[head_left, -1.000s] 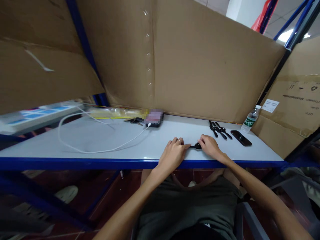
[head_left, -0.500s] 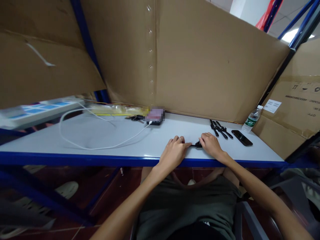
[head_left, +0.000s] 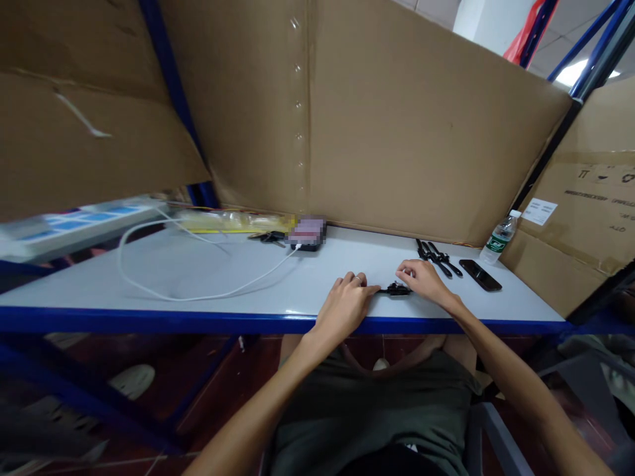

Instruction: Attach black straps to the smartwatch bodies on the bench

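A small black lever-like part [head_left: 398,289], with a slim end and a wider head, lies near the front edge of the table. My left hand [head_left: 347,295] rests on the tabletop, its thumb and index finger closed on the slim end. My right hand [head_left: 421,279] is just above and beside the wider head. Its fingers are curled together, and whatever they may hold is too small to make out. Behind it to the right lie several similar black parts [head_left: 439,258] side by side.
Right of the parts are a black phone [head_left: 480,274] and a water bottle [head_left: 500,238]. On the left, a white cable [head_left: 198,299] runs to a blurred box-shaped device [head_left: 306,235], with keys [head_left: 270,236] beside it. Cardboard panels [head_left: 397,132] wall the back. A power strip [head_left: 89,225] stands far left.
My right hand has lifted slightly off the black part, uncovering its wider head. My left hand has stayed on the slim end.
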The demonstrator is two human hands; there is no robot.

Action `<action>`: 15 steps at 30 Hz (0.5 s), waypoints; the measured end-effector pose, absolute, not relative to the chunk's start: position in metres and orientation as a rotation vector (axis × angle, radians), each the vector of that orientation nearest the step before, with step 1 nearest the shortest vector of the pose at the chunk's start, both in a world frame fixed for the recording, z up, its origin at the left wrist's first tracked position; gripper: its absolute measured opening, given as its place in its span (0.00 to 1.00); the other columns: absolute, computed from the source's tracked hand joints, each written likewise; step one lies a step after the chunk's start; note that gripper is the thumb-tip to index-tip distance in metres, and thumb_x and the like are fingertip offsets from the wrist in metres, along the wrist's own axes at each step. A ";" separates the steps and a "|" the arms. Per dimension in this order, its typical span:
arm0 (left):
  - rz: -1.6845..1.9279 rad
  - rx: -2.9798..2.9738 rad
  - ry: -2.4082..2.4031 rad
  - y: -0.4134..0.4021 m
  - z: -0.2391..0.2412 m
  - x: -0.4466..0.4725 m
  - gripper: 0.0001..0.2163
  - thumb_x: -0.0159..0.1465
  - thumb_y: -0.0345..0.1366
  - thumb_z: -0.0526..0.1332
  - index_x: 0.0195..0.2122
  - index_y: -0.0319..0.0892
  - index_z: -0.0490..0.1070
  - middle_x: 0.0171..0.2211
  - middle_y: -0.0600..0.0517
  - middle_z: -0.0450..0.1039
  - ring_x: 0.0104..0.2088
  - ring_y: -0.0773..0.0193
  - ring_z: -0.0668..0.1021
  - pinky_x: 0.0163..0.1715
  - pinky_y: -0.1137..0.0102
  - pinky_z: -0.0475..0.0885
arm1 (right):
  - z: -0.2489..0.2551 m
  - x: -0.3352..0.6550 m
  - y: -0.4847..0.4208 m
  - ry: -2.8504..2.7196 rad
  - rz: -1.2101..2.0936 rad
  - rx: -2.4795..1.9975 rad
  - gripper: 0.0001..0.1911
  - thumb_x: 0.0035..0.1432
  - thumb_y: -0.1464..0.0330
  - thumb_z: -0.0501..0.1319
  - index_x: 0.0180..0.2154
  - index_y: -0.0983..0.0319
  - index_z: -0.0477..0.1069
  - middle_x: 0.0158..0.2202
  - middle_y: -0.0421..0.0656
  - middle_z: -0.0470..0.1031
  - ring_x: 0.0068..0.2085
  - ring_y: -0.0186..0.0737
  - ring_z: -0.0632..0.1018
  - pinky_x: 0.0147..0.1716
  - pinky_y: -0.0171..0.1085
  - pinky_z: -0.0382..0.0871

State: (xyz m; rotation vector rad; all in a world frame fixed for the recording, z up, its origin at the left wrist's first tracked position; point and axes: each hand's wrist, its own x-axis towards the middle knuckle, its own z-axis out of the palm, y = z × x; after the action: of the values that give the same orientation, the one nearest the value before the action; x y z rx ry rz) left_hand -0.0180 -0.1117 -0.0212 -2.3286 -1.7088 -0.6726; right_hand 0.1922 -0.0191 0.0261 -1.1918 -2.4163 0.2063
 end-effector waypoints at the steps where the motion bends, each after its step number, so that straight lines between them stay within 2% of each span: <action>1: -0.662 -2.327 -1.717 -0.112 -0.021 -0.018 0.16 0.73 0.31 0.56 0.56 0.52 0.79 0.44 0.45 0.76 0.46 0.53 0.74 0.44 0.61 0.69 | 0.028 0.195 -0.013 -2.436 0.372 -1.117 0.09 0.63 0.66 0.63 0.40 0.62 0.82 0.30 0.41 0.79 0.31 0.37 0.74 0.34 0.35 0.62; 3: -0.649 -2.325 -1.728 -0.112 -0.020 -0.018 0.17 0.74 0.32 0.55 0.56 0.52 0.79 0.45 0.45 0.76 0.47 0.52 0.74 0.44 0.61 0.68 | 0.029 0.198 -0.001 -2.464 0.686 -1.004 0.10 0.58 0.66 0.66 0.40 0.62 0.82 0.24 0.37 0.75 0.27 0.34 0.71 0.30 0.33 0.61; 5: -0.634 -2.330 -1.728 -0.112 -0.020 -0.018 0.17 0.74 0.32 0.55 0.57 0.51 0.79 0.45 0.45 0.76 0.47 0.52 0.74 0.44 0.61 0.68 | 0.026 0.199 0.008 -2.432 0.896 -0.973 0.08 0.53 0.67 0.67 0.35 0.63 0.82 0.22 0.37 0.74 0.25 0.34 0.71 0.29 0.33 0.61; 9: -0.622 -2.336 -1.731 -0.112 -0.020 -0.018 0.17 0.74 0.32 0.55 0.57 0.51 0.79 0.46 0.45 0.76 0.47 0.52 0.74 0.44 0.60 0.68 | 0.013 0.196 0.015 -2.275 1.094 -1.001 0.07 0.48 0.66 0.69 0.28 0.63 0.77 0.24 0.40 0.77 0.27 0.36 0.74 0.29 0.34 0.65; 11: -0.630 -2.334 -1.731 -0.111 -0.020 -0.018 0.17 0.74 0.32 0.55 0.57 0.52 0.79 0.45 0.45 0.76 0.47 0.52 0.74 0.44 0.61 0.68 | 0.006 0.194 0.012 -2.226 1.018 -1.046 0.08 0.50 0.65 0.69 0.26 0.62 0.75 0.23 0.39 0.76 0.26 0.36 0.74 0.28 0.33 0.64; 15: -0.656 -2.319 -1.714 -0.109 -0.023 -0.018 0.17 0.74 0.32 0.55 0.56 0.52 0.79 0.45 0.45 0.76 0.46 0.53 0.74 0.44 0.62 0.67 | -0.006 0.191 -0.003 -2.232 0.543 -1.138 0.11 0.59 0.65 0.66 0.26 0.61 0.72 0.23 0.38 0.74 0.27 0.35 0.71 0.30 0.33 0.59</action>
State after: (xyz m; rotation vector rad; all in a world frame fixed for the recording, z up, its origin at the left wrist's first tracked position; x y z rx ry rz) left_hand -0.0183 -0.1091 -0.0231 -2.3190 -1.7137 -0.6556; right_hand 0.1905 -0.0028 -0.0059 -1.1382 -2.2318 0.5432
